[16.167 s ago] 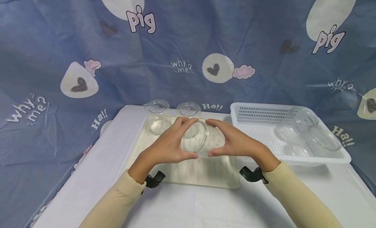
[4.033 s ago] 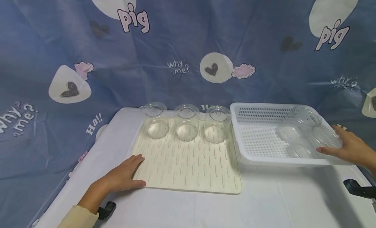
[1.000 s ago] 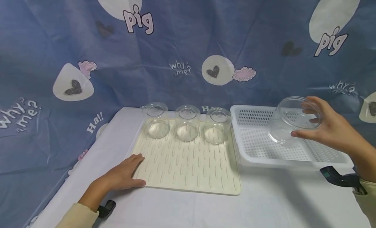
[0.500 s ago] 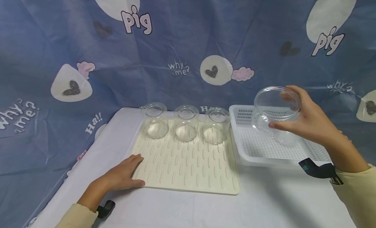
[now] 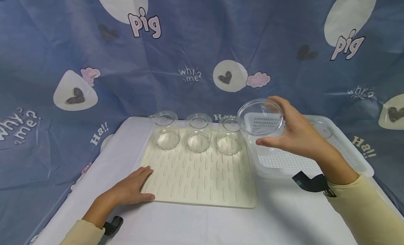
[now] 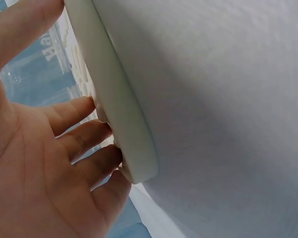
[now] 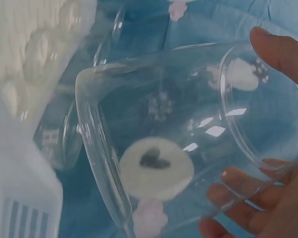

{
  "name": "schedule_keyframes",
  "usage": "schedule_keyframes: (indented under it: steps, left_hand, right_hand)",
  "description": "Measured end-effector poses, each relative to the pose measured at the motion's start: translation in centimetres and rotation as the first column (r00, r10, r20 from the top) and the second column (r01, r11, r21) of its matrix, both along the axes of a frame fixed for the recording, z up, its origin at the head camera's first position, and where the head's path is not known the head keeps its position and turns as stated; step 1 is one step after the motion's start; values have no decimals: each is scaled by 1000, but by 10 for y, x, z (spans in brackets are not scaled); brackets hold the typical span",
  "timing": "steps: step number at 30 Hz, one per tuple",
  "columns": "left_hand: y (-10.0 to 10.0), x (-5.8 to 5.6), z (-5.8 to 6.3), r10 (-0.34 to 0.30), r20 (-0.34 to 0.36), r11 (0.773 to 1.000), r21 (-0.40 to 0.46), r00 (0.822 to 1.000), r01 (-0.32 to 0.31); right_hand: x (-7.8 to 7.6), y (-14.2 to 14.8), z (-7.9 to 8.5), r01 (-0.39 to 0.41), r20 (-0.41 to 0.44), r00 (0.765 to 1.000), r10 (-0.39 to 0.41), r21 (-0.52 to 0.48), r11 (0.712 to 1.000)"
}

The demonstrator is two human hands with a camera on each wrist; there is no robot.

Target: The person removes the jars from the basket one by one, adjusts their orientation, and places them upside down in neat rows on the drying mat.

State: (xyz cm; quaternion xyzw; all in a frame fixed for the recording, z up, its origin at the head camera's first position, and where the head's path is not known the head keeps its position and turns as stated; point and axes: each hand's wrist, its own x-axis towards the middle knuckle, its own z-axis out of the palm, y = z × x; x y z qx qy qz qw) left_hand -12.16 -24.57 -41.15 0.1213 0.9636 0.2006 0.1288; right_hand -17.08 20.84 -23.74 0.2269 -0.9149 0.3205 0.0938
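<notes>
My right hand holds a clear jar by its wide rimmed end, thumb and fingers spread around it, above the left part of the basket. In the right wrist view that jar lies tilted across the picture, with nothing visible inside. The cream drying mat has three similar clear jars in a row along its back, ring-marked ends up; the held jar overlaps the rightmost in the head view. My left hand rests at the mat's front left, and in the left wrist view its fingertips touch the mat's edge.
A white perforated basket stands right of the mat, with a clear round piece partly showing behind my right hand. White cloth covers the table. A blue printed curtain hangs along the back.
My right hand reached into the basket, lifted the jar out and carried it left toward the mat. Earlier, both hands held another jar over the mat; the left hand now stays at its edge.
</notes>
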Motion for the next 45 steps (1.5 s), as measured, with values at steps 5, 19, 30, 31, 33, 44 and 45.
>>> schedule_keyframes:
  steps: [5,19,30,31,33,44,45]
  left_hand:
    - [-2,1,0,-1,-8,1000,4,1000,1]
    - [-4,3,-1,11,-14,1000,12,1000,-11]
    - [-4,1,-3,4,-12,1000,22,1000,-4]
    - [-5,1,-4,3,-15,1000,21,1000,-2]
    - [-4,1,-4,6,-11,1000,28,1000,-6]
    - [11,1,22,-8,-172,999,38,985,15]
    - [16,0,30,-10,-210,998,59,978,22]
  right_hand:
    - [5,-21,-7,-41,-16,999,41,18,999]
    - [9,-70,-47,-145,-63,988,142,-47,988]
    - [9,-77,-62,-178,-60,983,173,-82,981]
    - [9,-77,-62,-179,-62,983,175,-82,980]
    - [10,-77,-62,-182,-65,982,177,-81,980]
    - [8,-75,-66,-210,-31,978,208,-90,974]
    - [8,-74,-66,-215,-29,976,214,-91,972]
